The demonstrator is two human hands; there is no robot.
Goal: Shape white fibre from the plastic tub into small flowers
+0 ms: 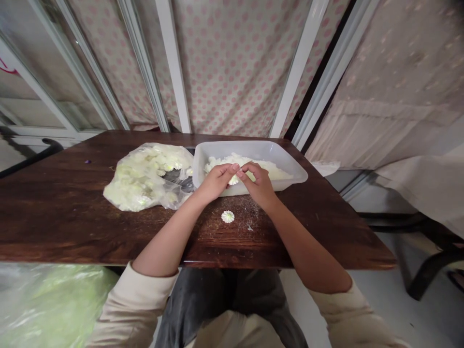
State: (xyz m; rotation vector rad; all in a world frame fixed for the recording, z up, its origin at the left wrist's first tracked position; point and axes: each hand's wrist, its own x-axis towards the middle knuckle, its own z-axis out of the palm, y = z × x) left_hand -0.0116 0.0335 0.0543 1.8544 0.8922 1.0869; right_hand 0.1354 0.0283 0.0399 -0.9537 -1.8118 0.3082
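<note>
My left hand and my right hand meet in front of a clear plastic tub, their fingers pinched together on a small white flower piece. The tub holds a heap of similar white pieces. A single round white flower piece lies on the dark wooden table just below my hands. To the left of the tub, a clear plastic bag full of pale yellow-white pieces lies on its side, open towards the tub.
A second plastic bag of pale green-white material sits below the table's front edge at the left. A dotted curtain and white frame bars stand behind the table. A dark chair leg is at the right on the floor.
</note>
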